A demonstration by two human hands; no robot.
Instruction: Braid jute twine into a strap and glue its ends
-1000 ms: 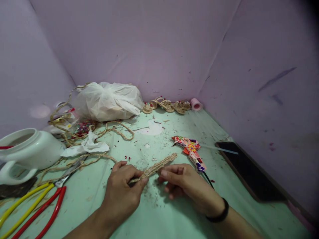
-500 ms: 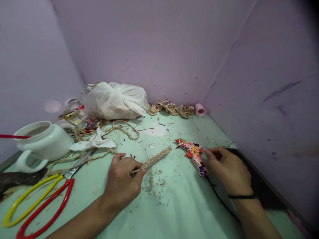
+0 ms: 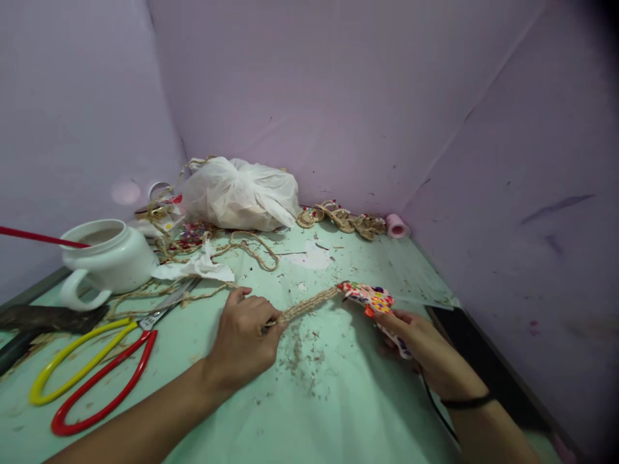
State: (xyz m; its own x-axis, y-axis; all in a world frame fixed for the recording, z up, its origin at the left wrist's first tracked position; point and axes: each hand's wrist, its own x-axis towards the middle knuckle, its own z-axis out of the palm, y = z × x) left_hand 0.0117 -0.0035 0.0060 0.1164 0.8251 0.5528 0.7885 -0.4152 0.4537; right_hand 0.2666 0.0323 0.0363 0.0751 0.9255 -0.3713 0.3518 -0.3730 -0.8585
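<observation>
My left hand point(image 3: 249, 338) pinches one end of a flat strip of braided twine point(image 3: 309, 304), which points right and slightly up. In my right hand point(image 3: 418, 341) is a small glue gun point(image 3: 370, 296) with a bright floral pattern, its handle wrapped by my fingers. The gun's red tip meets or sits just above the free end of the strip; I cannot tell whether they touch. A black cord point(image 3: 438, 409) runs from the gun's handle under my right wrist.
Scissors point(image 3: 145, 328) with yellow and red handles lie at left, near a white pot point(image 3: 111, 258) holding a red stick. Behind are a white plastic bag point(image 3: 242, 196), loose twine point(image 3: 264, 245), small twine sandals point(image 3: 338, 218) and a pink roll point(image 3: 396, 225). A black flat object point(image 3: 483, 361) lies at right.
My right hand has taken hold of the glue gun, lifted it from the table and brought its tip to the strip's end. My left hand keeps its pinch on the strip. The view has shifted slightly.
</observation>
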